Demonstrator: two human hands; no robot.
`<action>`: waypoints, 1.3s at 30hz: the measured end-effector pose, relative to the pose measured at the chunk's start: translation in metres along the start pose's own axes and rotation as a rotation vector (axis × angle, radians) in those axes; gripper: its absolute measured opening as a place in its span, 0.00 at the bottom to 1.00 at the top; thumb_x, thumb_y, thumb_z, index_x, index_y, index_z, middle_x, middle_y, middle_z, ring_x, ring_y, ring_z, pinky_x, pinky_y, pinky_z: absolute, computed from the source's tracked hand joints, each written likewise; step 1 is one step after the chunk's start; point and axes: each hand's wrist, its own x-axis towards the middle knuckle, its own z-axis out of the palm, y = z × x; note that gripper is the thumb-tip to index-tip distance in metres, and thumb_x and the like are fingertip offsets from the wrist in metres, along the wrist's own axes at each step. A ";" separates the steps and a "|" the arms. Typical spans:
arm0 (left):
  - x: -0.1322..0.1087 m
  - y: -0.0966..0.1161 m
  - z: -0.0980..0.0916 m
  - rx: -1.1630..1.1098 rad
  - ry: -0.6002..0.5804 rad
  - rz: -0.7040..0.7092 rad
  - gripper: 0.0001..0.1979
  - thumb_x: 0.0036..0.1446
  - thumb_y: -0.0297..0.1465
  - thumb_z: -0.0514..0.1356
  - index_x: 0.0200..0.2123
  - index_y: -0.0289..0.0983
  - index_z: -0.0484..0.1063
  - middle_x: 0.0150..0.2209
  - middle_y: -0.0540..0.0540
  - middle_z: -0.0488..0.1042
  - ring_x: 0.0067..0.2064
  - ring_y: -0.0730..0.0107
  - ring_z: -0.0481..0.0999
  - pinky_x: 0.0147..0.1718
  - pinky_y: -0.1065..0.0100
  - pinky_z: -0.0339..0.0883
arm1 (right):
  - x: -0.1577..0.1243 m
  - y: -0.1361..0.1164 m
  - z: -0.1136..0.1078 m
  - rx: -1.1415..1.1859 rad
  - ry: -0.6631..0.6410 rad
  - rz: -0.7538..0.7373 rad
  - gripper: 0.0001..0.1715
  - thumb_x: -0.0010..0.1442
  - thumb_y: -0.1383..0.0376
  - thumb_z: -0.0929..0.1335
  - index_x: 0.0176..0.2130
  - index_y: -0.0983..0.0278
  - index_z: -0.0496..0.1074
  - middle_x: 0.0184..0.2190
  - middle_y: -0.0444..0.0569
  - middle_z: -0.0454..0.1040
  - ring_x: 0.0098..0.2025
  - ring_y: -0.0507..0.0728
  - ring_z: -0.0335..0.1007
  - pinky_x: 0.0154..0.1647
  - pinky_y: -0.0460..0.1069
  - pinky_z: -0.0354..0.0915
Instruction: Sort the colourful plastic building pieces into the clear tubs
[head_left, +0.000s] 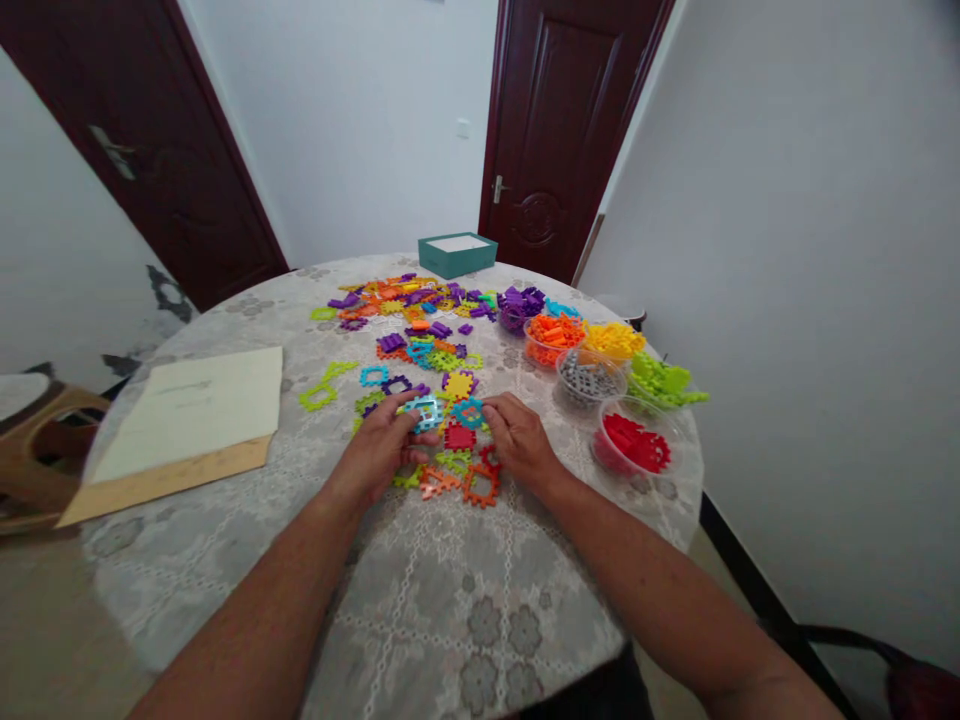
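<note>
My left hand [386, 447] is closed around a light blue plastic building piece [425, 411] with notched edges, thumb on top. Across from it, my right hand [517, 437] pinches a blue gear-shaped building piece [468, 414] by its right side. The two pieces are close together; whether they are joined I cannot tell. Beneath and around the hands lie a red square piece [459, 436], orange notched frames [481, 486] and a yellow piece [459, 384] on a purple one. Green pieces are partly hidden by my left hand.
Bowls of sorted pieces line the right: red [636, 443], grey [591, 378], orange [553, 338], yellow [613, 340], green [661, 380] and purple [520, 308]. A mixed heap [405, 295] lies farther back, before a teal box [457, 256]. Cardboard sheets [191, 410] rest at left.
</note>
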 end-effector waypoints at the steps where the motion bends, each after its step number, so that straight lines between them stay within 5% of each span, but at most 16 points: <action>1: -0.001 0.000 0.001 0.007 -0.018 -0.005 0.27 0.63 0.32 0.64 0.64 0.41 0.68 0.47 0.40 0.80 0.34 0.66 0.85 0.23 0.73 0.76 | -0.001 -0.001 -0.001 0.069 0.004 0.068 0.19 0.75 0.55 0.61 0.46 0.59 0.78 0.39 0.50 0.79 0.42 0.58 0.74 0.48 0.52 0.70; 7: -0.008 -0.002 0.006 0.000 -0.116 -0.049 0.27 0.64 0.37 0.65 0.64 0.42 0.67 0.47 0.39 0.81 0.37 0.63 0.85 0.27 0.67 0.78 | -0.004 0.003 0.009 0.344 -0.030 0.348 0.19 0.68 0.50 0.66 0.43 0.60 0.80 0.29 0.44 0.77 0.32 0.57 0.72 0.33 0.49 0.68; 14: -0.015 -0.010 0.017 0.202 -0.295 -0.042 0.31 0.59 0.33 0.68 0.65 0.41 0.67 0.37 0.46 0.80 0.32 0.65 0.82 0.29 0.65 0.78 | -0.008 -0.004 0.013 0.252 -0.105 0.244 0.15 0.67 0.52 0.68 0.38 0.59 0.78 0.32 0.44 0.78 0.33 0.56 0.72 0.36 0.49 0.67; 20: -0.011 -0.002 0.008 0.132 -0.159 0.002 0.31 0.59 0.34 0.67 0.65 0.42 0.67 0.38 0.45 0.79 0.33 0.65 0.82 0.28 0.66 0.77 | -0.007 0.000 0.007 0.108 -0.051 0.157 0.16 0.71 0.55 0.64 0.44 0.59 0.78 0.40 0.48 0.81 0.42 0.59 0.75 0.46 0.52 0.68; 24: -0.006 0.005 -0.001 0.021 -0.051 0.042 0.30 0.59 0.33 0.64 0.65 0.40 0.66 0.40 0.46 0.76 0.33 0.69 0.80 0.26 0.70 0.74 | -0.009 0.004 0.005 0.131 -0.075 0.222 0.17 0.70 0.54 0.65 0.47 0.59 0.79 0.39 0.48 0.81 0.40 0.59 0.76 0.41 0.52 0.69; 32: -0.015 -0.010 0.017 0.308 -0.235 0.167 0.28 0.64 0.37 0.59 0.66 0.42 0.65 0.39 0.45 0.78 0.34 0.63 0.80 0.24 0.68 0.73 | -0.011 -0.005 0.015 0.487 -0.157 0.358 0.26 0.65 0.50 0.71 0.57 0.60 0.74 0.46 0.50 0.80 0.40 0.57 0.76 0.37 0.51 0.71; 36: -0.016 -0.013 0.019 0.402 -0.250 0.248 0.27 0.66 0.38 0.57 0.67 0.43 0.64 0.48 0.42 0.79 0.39 0.61 0.81 0.27 0.65 0.76 | -0.010 -0.005 0.019 0.634 -0.142 0.441 0.29 0.60 0.51 0.75 0.55 0.58 0.72 0.42 0.47 0.79 0.35 0.56 0.76 0.32 0.49 0.71; 39: -0.015 -0.014 0.018 0.518 -0.245 0.358 0.25 0.67 0.36 0.56 0.66 0.43 0.66 0.58 0.41 0.76 0.50 0.58 0.81 0.43 0.59 0.80 | -0.010 -0.003 0.021 0.719 -0.167 0.508 0.30 0.58 0.49 0.76 0.54 0.58 0.72 0.38 0.45 0.79 0.31 0.54 0.75 0.29 0.49 0.70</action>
